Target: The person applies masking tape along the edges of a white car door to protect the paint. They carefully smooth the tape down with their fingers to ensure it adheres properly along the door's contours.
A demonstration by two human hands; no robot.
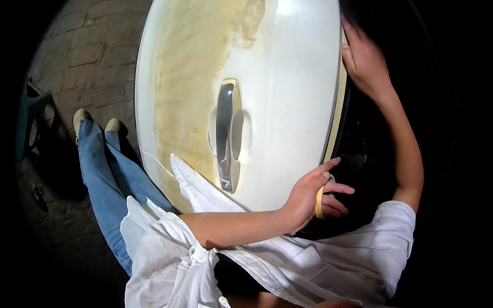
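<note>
A white car door (292, 96) with a chrome handle (225, 134) fills the middle of the view. Along its window-side edge runs a strip of masking tape (336, 123). My left hand (306, 192) holds a roll of masking tape (319, 203) at the strip's lower end, index finger reaching toward the edge and the other fingers spread past the roll. Higher up, my right hand (364, 63) rests against the same edge, thumb and fingers apart at the tape. Its fingertips are partly lost in blur and darkness.
Yellowish filler (188, 88) covers much of the door's lower side. A loose white shirt tail (192, 184) lies against the panel. On the brick floor (88, 54) stands a dark green plastic stool (32, 119); a small blue object (39, 198) lies nearby.
</note>
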